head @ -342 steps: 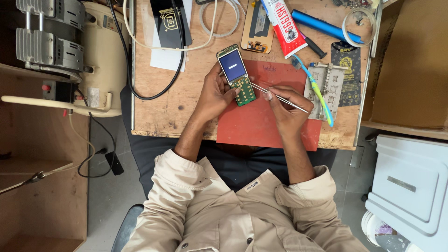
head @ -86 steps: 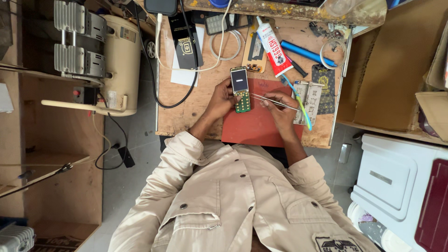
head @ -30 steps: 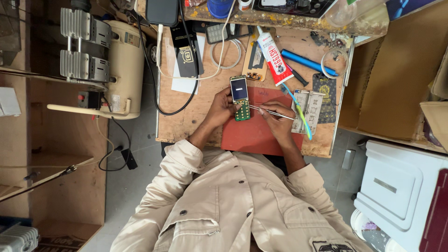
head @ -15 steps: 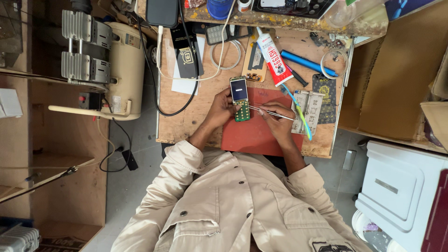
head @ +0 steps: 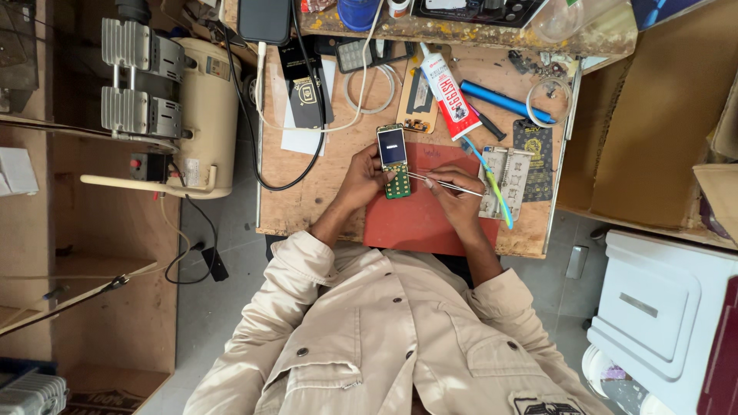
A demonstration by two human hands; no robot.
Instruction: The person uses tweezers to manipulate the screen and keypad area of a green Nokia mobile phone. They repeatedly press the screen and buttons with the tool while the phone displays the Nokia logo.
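Compressor (head: 196,115) stood left of bench, black cable (head: 254,146) trailing over bench edge
Left hand (head: 361,178) closed round phone (head: 394,160), thumb at its side; phone stripped, green keypad board exposed, screen lit, lower end over red mat (head: 419,223)
Right hand (head: 457,201) pinched shut on tweezers (head: 446,184), tips touching or just short of keypad board; cannot tell which
Toothbrush (head: 496,192) just right of right hand, lying over grey tray (head: 511,173); glue tube (head: 446,92) and blue pen (head: 507,101) farther back

Risks judged:
- Metal tips on powered board: short possible if tips bridged two contacts, since screen was on
- Slip of tweezers across board: scratched pads or a lifted part, grip being held far back on the shaft
- Phone held in air at upper end: could tilt under tip pressure
- Small part dropped off mat: lost among clutter or off bench (head: 307,207)
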